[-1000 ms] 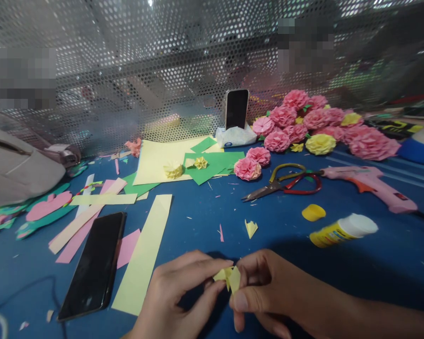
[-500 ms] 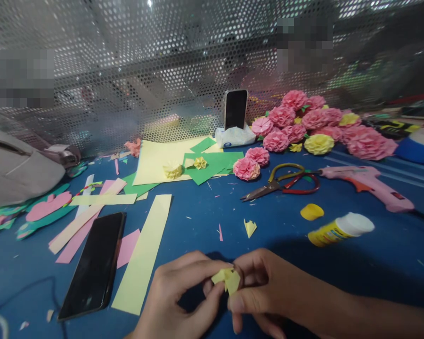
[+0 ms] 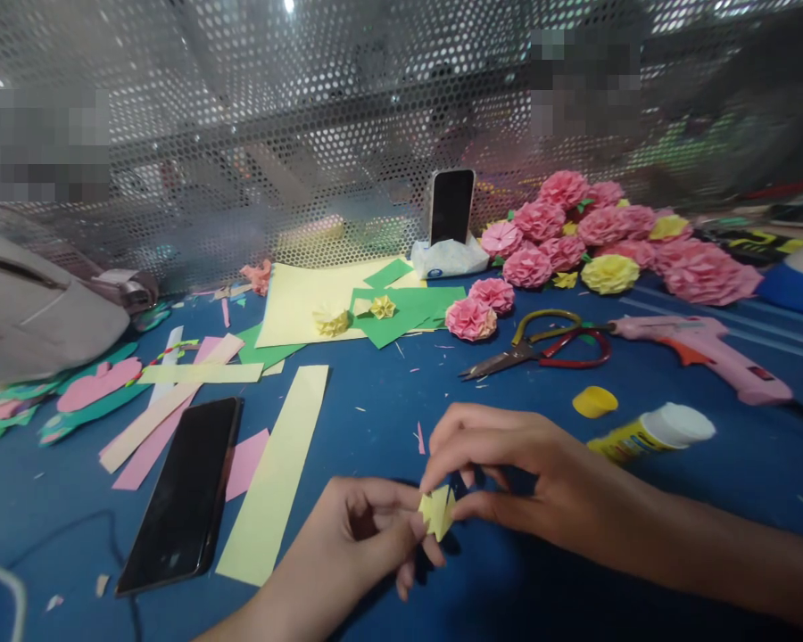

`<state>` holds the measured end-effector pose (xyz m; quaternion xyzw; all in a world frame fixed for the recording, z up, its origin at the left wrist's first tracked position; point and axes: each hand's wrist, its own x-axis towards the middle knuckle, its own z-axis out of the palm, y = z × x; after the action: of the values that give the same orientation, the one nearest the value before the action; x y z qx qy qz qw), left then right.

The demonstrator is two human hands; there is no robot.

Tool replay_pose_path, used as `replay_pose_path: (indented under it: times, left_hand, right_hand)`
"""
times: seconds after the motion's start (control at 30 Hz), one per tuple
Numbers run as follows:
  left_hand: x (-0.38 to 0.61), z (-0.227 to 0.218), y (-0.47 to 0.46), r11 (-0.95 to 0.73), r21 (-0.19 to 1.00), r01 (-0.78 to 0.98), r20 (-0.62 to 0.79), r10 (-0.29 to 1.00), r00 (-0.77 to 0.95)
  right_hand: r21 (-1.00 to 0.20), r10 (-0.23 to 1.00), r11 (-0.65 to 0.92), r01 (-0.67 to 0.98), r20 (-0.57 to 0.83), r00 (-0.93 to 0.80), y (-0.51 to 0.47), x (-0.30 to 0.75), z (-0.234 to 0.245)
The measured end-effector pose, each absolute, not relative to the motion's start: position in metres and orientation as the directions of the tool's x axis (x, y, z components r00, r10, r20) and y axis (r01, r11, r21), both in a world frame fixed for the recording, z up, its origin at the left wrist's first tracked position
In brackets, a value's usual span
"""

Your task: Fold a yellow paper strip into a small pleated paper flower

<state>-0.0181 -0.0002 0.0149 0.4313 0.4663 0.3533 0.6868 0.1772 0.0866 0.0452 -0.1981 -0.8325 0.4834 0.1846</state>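
A small folded yellow paper piece (image 3: 437, 514) with pointed edges is held just above the blue table, low in the middle of the view. My left hand (image 3: 378, 530) pinches its left side between thumb and fingers. From above and the right, my right hand (image 3: 509, 459) closes its index finger and thumb on the piece's top and right edge. Behind the hands lie a thin pink paper scrap (image 3: 420, 438) and scissors (image 3: 532, 346) with one yellow and one red handle. A yellow glue stick (image 3: 649, 432) with a white cap lies partly behind my right hand.
Left are a black phone (image 3: 180, 499), a long pale yellow strip (image 3: 277, 473) and crossed strips. Green paper (image 3: 411, 312) and small yellow paper flowers (image 3: 331, 319) lie behind. Pink paper flowers (image 3: 602, 225), a pink glue gun (image 3: 709, 352) and a yellow cap (image 3: 595, 401) are right.
My right hand has moved up and now grips the paper from above. The folded paper has turned in the fingers. A loose yellow folded piece behind the hands is no longer visible.
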Motion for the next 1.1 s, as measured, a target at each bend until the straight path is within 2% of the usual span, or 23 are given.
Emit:
replay_pose_path:
  times: [0.1,0.27,0.5,0.83,1.1]
  left_hand:
    - [-0.0175,0.018,-0.0007,0.414,0.906,-0.087,-0.367,0.87,0.329]
    - [-0.0179,0.0156,-0.0016,0.435,0.898,-0.071,-0.389,0.858,0.336]
    - [-0.0189,0.015,-0.0004,0.444,0.892,-0.084,-0.389,0.848,0.361]
    - [-0.0199,0.0154,0.0001,0.524,0.843,-0.12,-0.446,0.807,0.388]
    - [-0.02,0.0173,0.001,0.541,0.837,-0.087,-0.47,0.791,0.392]
  right_hand:
    - [-0.883,0.452,0.453,0.126,0.105,-0.886,0.0876,0.1777,0.0433]
    - [-0.867,0.433,0.471,0.163,0.066,-0.899,0.0891,0.1792,0.0418]
    - [-0.757,0.298,0.636,0.147,0.066,-0.952,0.0896,0.1787,0.0457]
    - [-0.844,0.323,0.526,0.103,0.086,-0.942,0.0924,0.1775,0.0437]
    - [-0.831,0.33,0.545,0.106,0.097,-0.939,0.0932,0.1784,0.0408]
